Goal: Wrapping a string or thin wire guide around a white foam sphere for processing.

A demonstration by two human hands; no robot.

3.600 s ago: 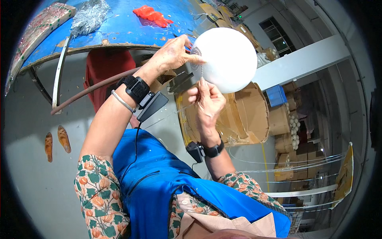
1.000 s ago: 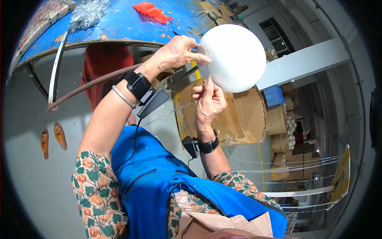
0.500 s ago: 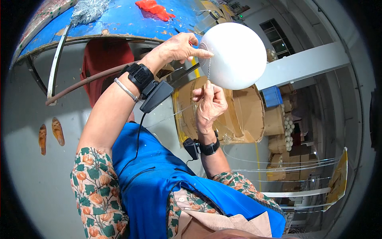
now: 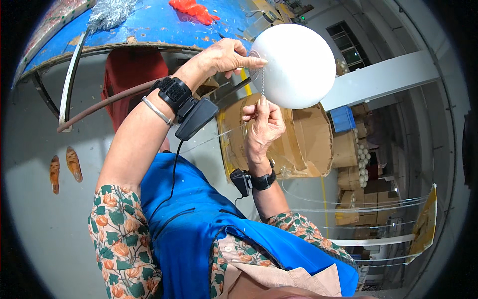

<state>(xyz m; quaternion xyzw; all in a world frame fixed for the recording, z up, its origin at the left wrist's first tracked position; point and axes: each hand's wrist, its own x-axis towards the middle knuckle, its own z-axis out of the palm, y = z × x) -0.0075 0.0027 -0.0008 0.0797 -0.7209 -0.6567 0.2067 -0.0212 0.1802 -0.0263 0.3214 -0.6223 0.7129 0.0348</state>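
Note:
A large smooth white ball [image 4: 298, 67] is up in front of me, with a flat coil of thin silver braided cord [image 4: 263, 82] on its left side. My left hand [image 4: 231, 57] lies against that side, thumb pressing where the cord leaves the coil and the other fingers curled. Just below, my right hand [image 4: 265, 127] pinches the strand between thumb and fingertips, so it runs straight from the ball down to that hand. Whatever supports the ball is hidden from view.
A worn blue table [image 4: 149, 25] stands at the back left, bearing a red plastic bag [image 4: 194, 10] and a tangle of silver strands [image 4: 112, 15]. Under it is a red stool [image 4: 132, 74]. Behind my right hand sits a big cardboard box [image 4: 308, 144]. Sandals [image 4: 73, 164] lie on the floor at left.
The ball has risen slightly and shifted a little to the right. My right hand has moved up slightly, still pinching the cord. My left thumb stays against the coil.

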